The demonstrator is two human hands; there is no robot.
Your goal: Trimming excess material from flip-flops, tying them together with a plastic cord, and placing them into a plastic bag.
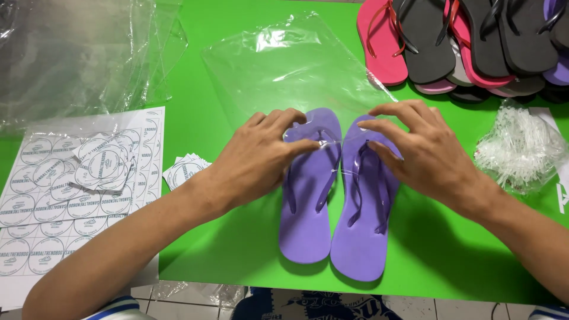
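At the near edge, a bright green desk point(237, 249) carries a pair of lilac foam flip-flops point(332, 225) lying side by side, soles down, heels toward the person and toes pointing away. The two sandals touch along their inner edges, and a thin clear plastic tie point(332, 144) seems to run between their straps near the toe posts.

The left hand point(261, 157) rests on the toe end of the left sandal, its fingers curled with thumb and forefinger pinched on that clear tie. The right hand point(424, 148) is spread over the toe end of the right sandal, fingers apart and arched, fingertips pressing on the foam; it grips nothing that can be made out.

To the left, a white sheet of round printed stickers point(41, 219) lies flat, with a loose pile of cut stickers point(101, 166) on it and a smaller stack of stickers point(185, 170) just beside it on the green. At the right sits a heap of white plastic tag fasteners point(518, 148).

Just beyond the hands, a clear plastic bag point(290, 65) lies flat, its near edge at the sandal toes. Farther left is a stack of clear plastic bags point(77, 53). At the far right corner a pile of flip-flops in pink, grey and black point(468, 41) is stacked.
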